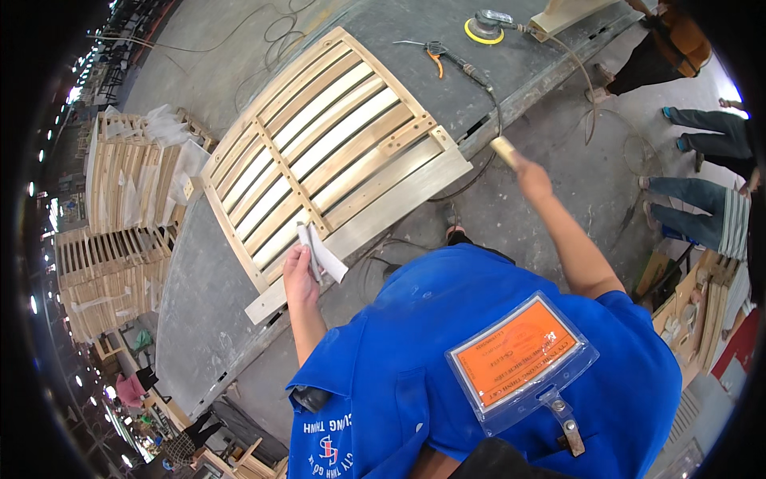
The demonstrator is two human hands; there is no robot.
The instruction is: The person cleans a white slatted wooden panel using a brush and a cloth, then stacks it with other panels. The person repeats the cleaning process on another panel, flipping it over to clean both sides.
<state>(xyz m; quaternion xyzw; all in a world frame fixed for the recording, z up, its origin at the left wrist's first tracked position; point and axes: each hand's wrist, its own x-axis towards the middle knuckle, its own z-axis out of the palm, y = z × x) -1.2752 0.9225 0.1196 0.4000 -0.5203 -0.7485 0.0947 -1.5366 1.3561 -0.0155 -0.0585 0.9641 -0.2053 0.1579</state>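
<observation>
My left hand (298, 275) is closed on a folded sheet (319, 254), grey on one face and white on the other, that looks like sandpaper. It is held at the near edge of a slatted wooden panel (299, 194), which lies on the grey table. A pale flat board (399, 200) runs along the panel's near side. Out to the right, past the table edge, my right hand (532, 180) grips a small pale yellowish block (504, 150). The block's far end sticks out of the fingers; its exact kind cannot be told.
An air blow gun (436, 54) with an orange trigger and a hose lies on the table (383, 80). Beyond it sits a sander (485, 29) with a yellow pad. Stacked wooden panels (128, 184) stand at left. Several people (706, 136) are at right.
</observation>
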